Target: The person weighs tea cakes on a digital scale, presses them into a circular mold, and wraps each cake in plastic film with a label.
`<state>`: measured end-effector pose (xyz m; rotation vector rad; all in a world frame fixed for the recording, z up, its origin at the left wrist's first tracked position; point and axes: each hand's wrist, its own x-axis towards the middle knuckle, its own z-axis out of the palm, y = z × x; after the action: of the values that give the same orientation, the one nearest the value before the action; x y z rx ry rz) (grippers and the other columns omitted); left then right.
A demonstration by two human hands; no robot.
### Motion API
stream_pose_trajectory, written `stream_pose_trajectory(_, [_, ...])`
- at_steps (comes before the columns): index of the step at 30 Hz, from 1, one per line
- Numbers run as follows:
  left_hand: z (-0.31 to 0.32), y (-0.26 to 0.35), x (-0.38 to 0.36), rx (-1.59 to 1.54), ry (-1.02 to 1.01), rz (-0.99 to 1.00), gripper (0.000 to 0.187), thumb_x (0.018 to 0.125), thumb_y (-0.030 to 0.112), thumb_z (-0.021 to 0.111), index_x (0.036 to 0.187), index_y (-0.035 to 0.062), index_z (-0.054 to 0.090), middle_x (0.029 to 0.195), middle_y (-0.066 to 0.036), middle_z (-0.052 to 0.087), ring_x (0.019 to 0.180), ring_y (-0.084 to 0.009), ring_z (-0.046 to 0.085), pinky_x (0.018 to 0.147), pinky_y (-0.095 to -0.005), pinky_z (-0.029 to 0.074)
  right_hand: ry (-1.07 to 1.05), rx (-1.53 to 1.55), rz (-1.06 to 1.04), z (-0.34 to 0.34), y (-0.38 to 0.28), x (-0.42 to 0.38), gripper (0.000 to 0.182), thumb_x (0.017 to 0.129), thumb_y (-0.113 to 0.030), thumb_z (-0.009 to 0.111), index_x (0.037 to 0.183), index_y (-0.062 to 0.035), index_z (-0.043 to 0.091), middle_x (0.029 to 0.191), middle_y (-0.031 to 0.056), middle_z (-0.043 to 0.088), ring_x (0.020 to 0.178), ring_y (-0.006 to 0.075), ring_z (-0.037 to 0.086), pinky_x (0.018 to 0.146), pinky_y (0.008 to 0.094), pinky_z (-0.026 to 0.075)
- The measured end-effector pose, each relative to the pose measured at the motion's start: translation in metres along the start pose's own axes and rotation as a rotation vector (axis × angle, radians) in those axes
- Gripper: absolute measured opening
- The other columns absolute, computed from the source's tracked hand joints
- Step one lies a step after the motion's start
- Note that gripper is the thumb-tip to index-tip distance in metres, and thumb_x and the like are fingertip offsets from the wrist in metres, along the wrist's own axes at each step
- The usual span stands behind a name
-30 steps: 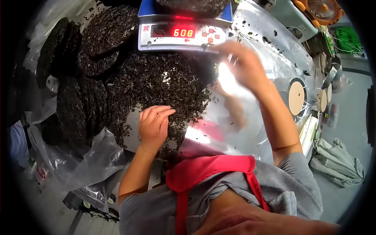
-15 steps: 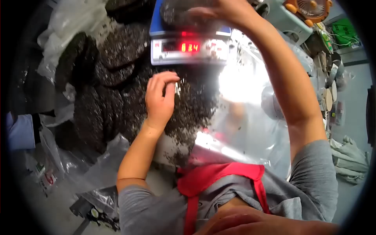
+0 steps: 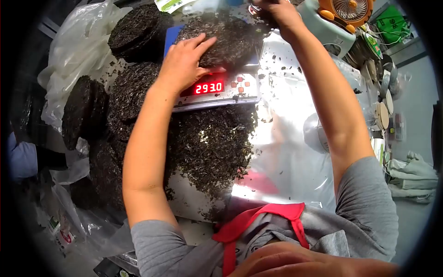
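Observation:
A dark, flaky dried disc (image 3: 228,44) rests on the digital scale (image 3: 247,94), whose red display reads 293.0. My left hand (image 3: 184,60) lies at the disc's near left edge, fingers spread over it and thumb stretched along the front, just above the display. Beyond the scale's far right corner, my right hand (image 3: 284,17) is bent downward with its fingers curled in. Dark material shows under those fingers, but I cannot tell what they hold. Loose dark flakes (image 3: 212,147) form a heap between the scale and my body.
Several more dark discs (image 3: 136,32) are stacked at the left, beside clear plastic bags (image 3: 78,51). An orange fan (image 3: 348,11) stands at the back right. A clear plastic sheet (image 3: 295,171) covers the right side. A person's sleeve (image 3: 23,159) shows at the far left.
My left hand has moved up from the loose flakes to the disc. My right hand has left the disc and gone to the far right. The reading is now 293.0.

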<state>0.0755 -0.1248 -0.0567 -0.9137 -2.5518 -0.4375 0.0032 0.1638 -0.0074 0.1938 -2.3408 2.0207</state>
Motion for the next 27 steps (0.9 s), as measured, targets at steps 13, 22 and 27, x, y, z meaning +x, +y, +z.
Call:
stream_pose_trajectory(13, [-0.028, -0.002, 0.012, -0.46, -0.239, -0.458, 0.066, 0.095, 0.06, 0.054, 0.134, 0.0061, 0.06, 0.133, -0.021, 0.06, 0.127, -0.031, 0.055, 0.107, -0.0389, 0.041, 0.092, 0.556, 0.27, 0.012, 0.035, -0.115, 0.023, 0.088, -0.013, 0.073, 0.109, -0.0079, 0.066, 0.092, 0.0013, 0.068, 0.075, 0.0112, 0.065, 0.056, 0.0235, 0.05])
stream_pose_trajectory(22, [0.009, 0.03, 0.0, 0.322, 0.014, 0.022, 0.078, 0.079, 0.064, 0.068, 0.141, 0.0188, 0.054, 0.14, -0.011, 0.057, 0.129, -0.0329, 0.053, 0.107, -0.0432, 0.041, 0.21, 0.666, 0.427, 0.045, 0.037, -0.118, 0.017, 0.089, -0.008, 0.069, 0.103, -0.0016, 0.062, 0.09, 0.0088, 0.07, 0.074, 0.0161, 0.067, 0.053, 0.0258, 0.052])
stream_pose_trajectory(27, [-0.018, 0.022, 0.021, 0.099, -0.203, -0.034, 0.068, 0.077, 0.051, 0.077, 0.136, 0.0227, 0.059, 0.14, -0.011, 0.057, 0.123, -0.0297, 0.058, 0.102, -0.0392, 0.048, 0.164, 0.664, 0.359, 0.023, 0.033, -0.151, 0.02, 0.088, -0.012, 0.071, 0.104, -0.0014, 0.063, 0.095, 0.0079, 0.07, 0.075, 0.0132, 0.064, 0.057, 0.0261, 0.05])
